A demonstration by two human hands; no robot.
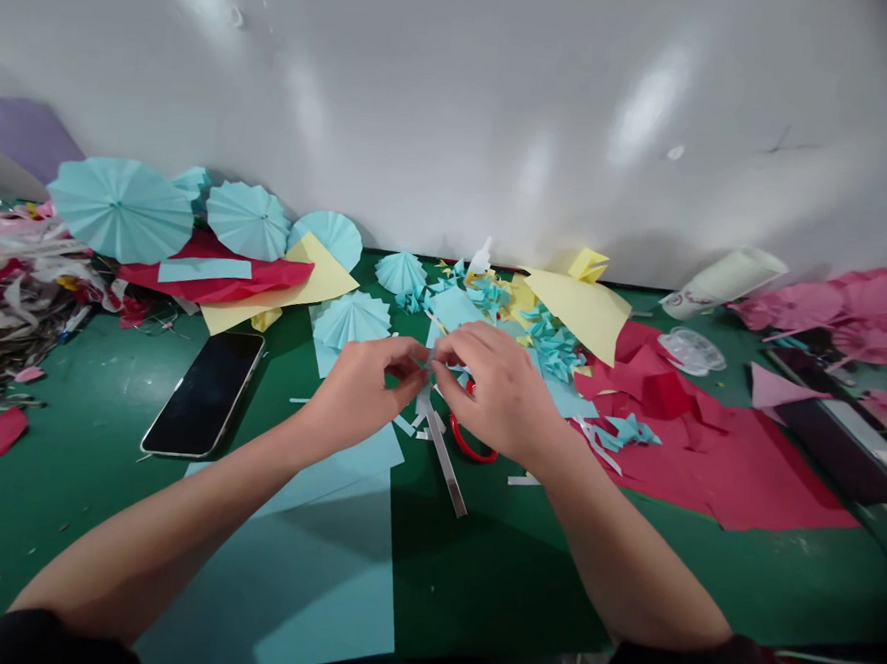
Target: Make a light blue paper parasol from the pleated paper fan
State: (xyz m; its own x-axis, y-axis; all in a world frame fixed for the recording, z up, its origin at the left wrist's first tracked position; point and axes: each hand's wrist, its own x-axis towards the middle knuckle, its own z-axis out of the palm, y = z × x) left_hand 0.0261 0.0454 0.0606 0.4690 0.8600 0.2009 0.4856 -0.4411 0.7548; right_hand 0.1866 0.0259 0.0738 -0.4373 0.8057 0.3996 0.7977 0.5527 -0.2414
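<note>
My left hand (361, 382) and my right hand (496, 385) meet above the middle of the table, fingertips pinched together. Between them is a narrow pale strip (424, 396), its lower end hanging down; its material is hard to make out. Just below, a thin silvery strip (448, 468) slants across the green surface. Scissors with red handles (474, 447) lie partly hidden under my right hand. Small white scraps (432, 426) are scattered beneath the fingers. Light-blue paper sheets (325, 555) lie under and in front of my left forearm.
A phone (205, 395) lies at left. Pleated blue paper rosettes (124, 210) line the white wall. Blue clippings (552, 344), yellow paper (584, 306) and red paper (743, 471) spread to the right, with a paper cup (724, 282) and pink fans (857, 312) beyond. Ribbon scraps (17, 296) heap at far left.
</note>
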